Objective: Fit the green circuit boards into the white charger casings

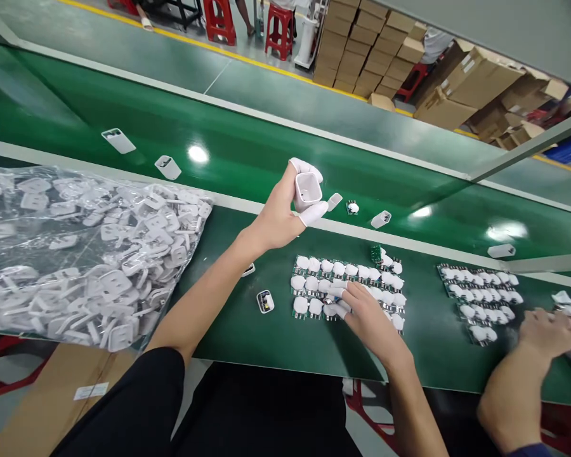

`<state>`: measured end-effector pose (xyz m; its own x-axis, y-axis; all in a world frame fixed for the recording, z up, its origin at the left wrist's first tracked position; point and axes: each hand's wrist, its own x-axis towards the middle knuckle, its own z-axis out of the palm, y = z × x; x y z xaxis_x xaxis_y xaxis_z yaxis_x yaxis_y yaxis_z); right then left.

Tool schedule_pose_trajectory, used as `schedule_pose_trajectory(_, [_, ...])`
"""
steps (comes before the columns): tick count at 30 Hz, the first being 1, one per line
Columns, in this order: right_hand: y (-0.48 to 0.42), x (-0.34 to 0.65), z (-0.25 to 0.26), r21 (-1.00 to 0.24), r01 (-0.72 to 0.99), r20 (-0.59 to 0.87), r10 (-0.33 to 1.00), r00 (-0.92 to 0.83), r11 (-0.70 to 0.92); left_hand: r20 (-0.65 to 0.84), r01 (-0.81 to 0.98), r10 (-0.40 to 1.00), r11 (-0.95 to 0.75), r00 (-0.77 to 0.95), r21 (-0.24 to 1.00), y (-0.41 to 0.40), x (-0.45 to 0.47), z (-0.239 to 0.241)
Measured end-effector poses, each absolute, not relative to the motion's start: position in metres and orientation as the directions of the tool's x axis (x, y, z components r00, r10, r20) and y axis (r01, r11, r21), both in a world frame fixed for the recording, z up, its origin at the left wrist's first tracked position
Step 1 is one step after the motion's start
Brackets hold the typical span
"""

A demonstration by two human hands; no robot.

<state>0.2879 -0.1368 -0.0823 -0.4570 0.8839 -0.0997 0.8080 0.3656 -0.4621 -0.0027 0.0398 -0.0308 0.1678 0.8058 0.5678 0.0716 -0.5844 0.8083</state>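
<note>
My left hand (285, 209) is raised above the green bench and is closed round a white plastic charger shell (307, 189), its open end facing me. White finger cots cover the thumb and fingertips. My right hand (366, 314) rests low on a panel of small circuit boards with white parts (345, 285). Its cot-covered fingertips pinch at one board in the panel's lower row. A single loose assembled piece (265, 301) lies on the bench left of the panel.
A large clear bag of white plug covers (76, 247) fills the left of the bench. A second board panel (480, 298) lies at right, where another person's hands (552, 330) work. White shells (168, 166) ride the green conveyor behind. Cardboard boxes (361, 44) are stacked beyond.
</note>
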Motion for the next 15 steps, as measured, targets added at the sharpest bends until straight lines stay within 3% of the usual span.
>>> schedule_pose_trajectory(4, [-0.116, 0.292, -0.07, -0.585, 0.751, -0.051, 0.91, -0.411, 0.307, 0.484, -0.028, 0.858, -0.487, 0.169, 0.873, 0.04, -0.002, -0.027])
schedule_pose_trajectory(7, [-0.069, 0.288, -0.075, -0.531, 0.806, 0.041, 0.958, -0.283, 0.261, 0.458, -0.034, 0.877, -0.458, 0.148, 0.888, 0.048, -0.002, -0.03])
schedule_pose_trajectory(11, [-0.003, 0.275, -0.103, -0.434, 0.873, 0.057, 0.974, -0.218, 0.221, 0.328, 0.252, 0.935, -0.352, 0.133, 0.902, 0.065, -0.012, -0.044])
schedule_pose_trajectory(15, [0.019, 0.273, -0.11, -0.393, 0.887, -0.002, 0.964, -0.265, 0.243, 0.059, 0.55, 0.952, -0.224, 0.301, 0.805, 0.085, -0.025, -0.062])
